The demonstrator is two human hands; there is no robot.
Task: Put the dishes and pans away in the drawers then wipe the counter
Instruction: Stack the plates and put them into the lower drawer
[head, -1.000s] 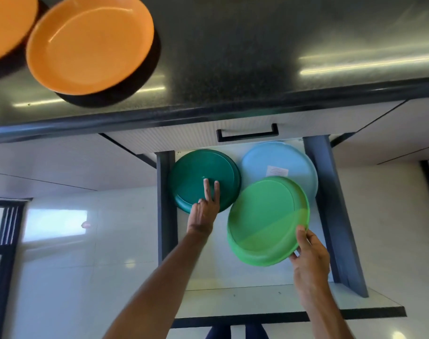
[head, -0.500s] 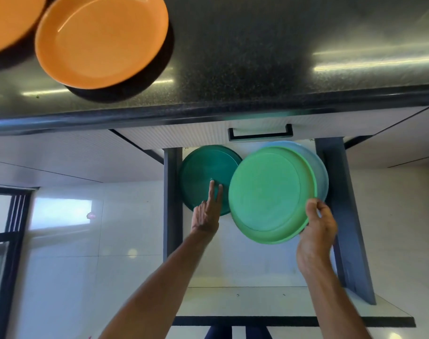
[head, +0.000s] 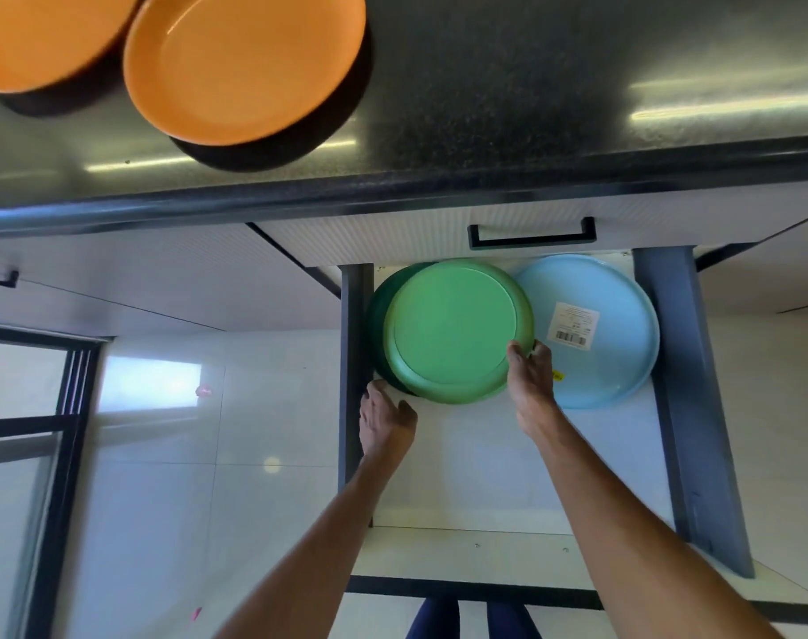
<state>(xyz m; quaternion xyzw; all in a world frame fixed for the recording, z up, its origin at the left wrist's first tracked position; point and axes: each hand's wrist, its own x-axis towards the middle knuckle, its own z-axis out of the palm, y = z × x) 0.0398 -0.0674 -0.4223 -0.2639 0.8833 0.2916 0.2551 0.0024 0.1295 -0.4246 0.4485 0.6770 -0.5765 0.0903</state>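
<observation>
Right hand (head: 528, 375) grips green plate (head: 452, 329) by its rim, over dark plate (head: 376, 325); we judge stacking saves drawer (head: 676, 385) space. Left hand (head: 386, 422) relaxed, empty.

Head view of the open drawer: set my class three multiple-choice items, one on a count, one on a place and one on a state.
1. How many orange plates are on the counter? A two; B one; C four.
2. Where is the light green plate? A on the counter; B upright against the drawer front; C over the dark green plate at the drawer's left.
3. What is the right hand doing? A hanging idle; B gripping the light green plate's rim; C pressing flat on the counter.

Key: 1 A, two orange plates show at top left. 2 C, it hides most of the dark green plate. 3 B, thumb and fingers pinch the rim.
</observation>
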